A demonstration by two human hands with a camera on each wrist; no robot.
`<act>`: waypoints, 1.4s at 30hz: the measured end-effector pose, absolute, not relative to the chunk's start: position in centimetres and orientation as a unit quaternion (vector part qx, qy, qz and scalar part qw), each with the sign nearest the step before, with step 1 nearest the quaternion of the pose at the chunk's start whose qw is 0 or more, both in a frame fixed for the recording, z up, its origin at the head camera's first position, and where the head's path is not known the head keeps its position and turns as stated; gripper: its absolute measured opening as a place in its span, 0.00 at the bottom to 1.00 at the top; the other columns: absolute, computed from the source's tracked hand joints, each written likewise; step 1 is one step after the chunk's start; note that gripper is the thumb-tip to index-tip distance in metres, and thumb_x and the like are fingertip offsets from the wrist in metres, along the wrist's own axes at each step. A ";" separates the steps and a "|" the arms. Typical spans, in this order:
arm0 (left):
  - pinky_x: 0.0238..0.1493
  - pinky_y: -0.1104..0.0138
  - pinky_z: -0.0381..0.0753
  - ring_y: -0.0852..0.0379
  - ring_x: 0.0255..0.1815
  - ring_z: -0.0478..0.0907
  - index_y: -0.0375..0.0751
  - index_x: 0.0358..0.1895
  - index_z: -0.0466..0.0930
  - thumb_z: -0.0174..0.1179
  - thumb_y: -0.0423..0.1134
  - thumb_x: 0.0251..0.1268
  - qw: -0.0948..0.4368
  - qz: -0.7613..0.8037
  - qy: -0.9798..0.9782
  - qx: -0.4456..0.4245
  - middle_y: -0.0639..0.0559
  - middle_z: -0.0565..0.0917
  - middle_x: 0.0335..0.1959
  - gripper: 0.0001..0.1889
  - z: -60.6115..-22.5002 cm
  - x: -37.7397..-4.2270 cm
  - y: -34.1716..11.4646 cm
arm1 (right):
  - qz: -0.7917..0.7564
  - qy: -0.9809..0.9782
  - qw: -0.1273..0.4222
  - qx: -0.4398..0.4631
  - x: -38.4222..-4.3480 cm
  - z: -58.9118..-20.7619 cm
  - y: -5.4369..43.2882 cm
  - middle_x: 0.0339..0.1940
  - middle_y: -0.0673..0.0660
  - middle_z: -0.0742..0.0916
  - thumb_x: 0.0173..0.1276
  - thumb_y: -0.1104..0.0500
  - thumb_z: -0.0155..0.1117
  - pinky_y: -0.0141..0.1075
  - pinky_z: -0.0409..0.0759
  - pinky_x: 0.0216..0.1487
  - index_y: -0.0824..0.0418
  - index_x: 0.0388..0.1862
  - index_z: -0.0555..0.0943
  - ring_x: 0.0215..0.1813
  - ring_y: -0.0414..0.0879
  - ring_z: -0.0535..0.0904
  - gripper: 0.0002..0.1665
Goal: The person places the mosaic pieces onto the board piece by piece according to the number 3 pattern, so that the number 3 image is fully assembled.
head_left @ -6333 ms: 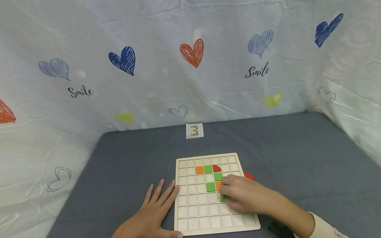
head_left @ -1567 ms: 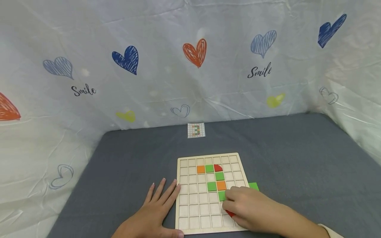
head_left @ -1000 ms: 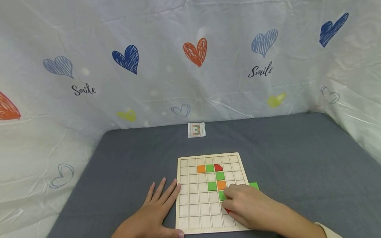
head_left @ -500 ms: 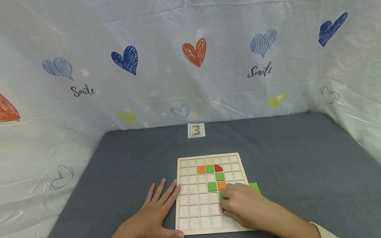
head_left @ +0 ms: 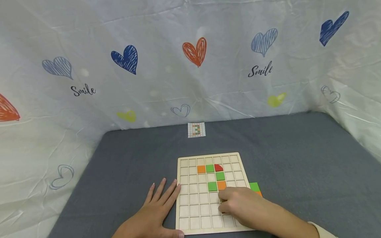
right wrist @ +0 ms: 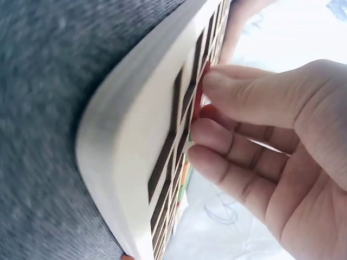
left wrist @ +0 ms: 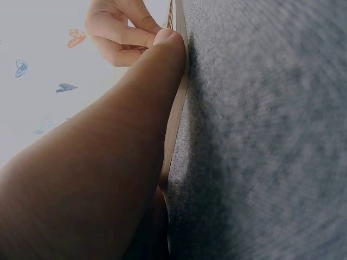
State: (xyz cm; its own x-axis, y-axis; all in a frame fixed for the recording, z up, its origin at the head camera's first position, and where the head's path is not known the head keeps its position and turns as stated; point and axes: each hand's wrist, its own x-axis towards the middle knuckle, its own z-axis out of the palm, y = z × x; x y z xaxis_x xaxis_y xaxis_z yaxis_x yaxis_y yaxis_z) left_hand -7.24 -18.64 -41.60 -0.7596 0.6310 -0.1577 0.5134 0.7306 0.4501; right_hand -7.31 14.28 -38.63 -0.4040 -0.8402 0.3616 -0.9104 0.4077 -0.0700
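Note:
A pale wooden grid board (head_left: 193, 215) lies on the table. Set in its cells are orange tiles (head_left: 201, 169), several green tiles (head_left: 212, 186) and a red quarter-round tile (head_left: 218, 167). My right hand (head_left: 242, 206) is over the board's lower right cells. In the right wrist view, its thumb and fingers pinch another red tile (right wrist: 199, 100) low at the grid. The head view hides that tile behind the fingers. My left hand (head_left: 154, 211) lies with fingers spread along the left side, fingertips at the board's edge and thumb at its near corner.
Right of the board, partly behind my right hand, lie a loose green tile (head_left: 254, 186) and an orange tile (head_left: 259, 193). A small printed pattern card (head_left: 196, 130) rests at the back of the grey table, before a white curtain (head_left: 154, 82) with hearts.
Earlier my right hand held a green tile over the board; later it came to hold a red one one row nearer. Since then it has shifted slightly left. My left hand stays put.

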 end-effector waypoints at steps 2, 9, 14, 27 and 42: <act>0.69 0.31 0.32 0.35 0.80 0.30 0.52 0.83 0.38 0.57 0.77 0.56 0.150 0.192 0.917 0.315 0.51 0.40 0.83 0.60 -41.6 -7.3 -18.7 | 0.129 -0.827 0.132 0.532 -7.2 -38.6 14.3 0.27 0.41 0.71 0.47 0.67 0.78 0.20 0.65 0.29 0.47 0.21 0.82 0.29 0.31 0.63 0.15; 0.67 0.29 0.35 0.32 0.79 0.32 0.49 0.83 0.39 0.57 0.77 0.57 0.147 0.184 0.916 0.324 0.48 0.41 0.83 0.60 -41.4 -7.3 -18.7 | 0.119 -0.816 0.159 0.543 -7.0 -38.7 14.3 0.28 0.40 0.74 0.45 0.70 0.76 0.21 0.68 0.33 0.49 0.20 0.81 0.31 0.34 0.67 0.17; 0.68 0.30 0.34 0.34 0.80 0.30 0.50 0.83 0.38 0.58 0.77 0.56 0.154 0.188 0.917 0.317 0.49 0.40 0.83 0.60 -41.3 -7.3 -18.7 | 0.116 -0.809 0.168 0.551 -6.8 -38.7 14.6 0.31 0.40 0.80 0.44 0.70 0.76 0.24 0.74 0.36 0.50 0.25 0.83 0.34 0.35 0.74 0.17; 0.68 0.30 0.32 0.35 0.80 0.30 0.52 0.83 0.37 0.58 0.76 0.57 0.156 0.192 0.915 0.317 0.50 0.39 0.83 0.60 -41.3 -7.4 -18.7 | 0.216 -0.819 0.188 0.497 -7.9 -39.2 21.4 0.43 0.44 0.84 0.70 0.64 0.65 0.26 0.76 0.46 0.53 0.40 0.87 0.45 0.37 0.79 0.07; 0.68 0.31 0.30 0.36 0.80 0.28 0.54 0.83 0.36 0.58 0.77 0.56 0.166 0.196 0.915 0.310 0.52 0.38 0.83 0.60 -41.4 -7.4 -18.7 | 0.175 -0.878 0.147 0.421 -8.9 -39.6 25.2 0.39 0.40 0.80 0.47 0.71 0.80 0.28 0.75 0.35 0.53 0.40 0.88 0.38 0.33 0.72 0.22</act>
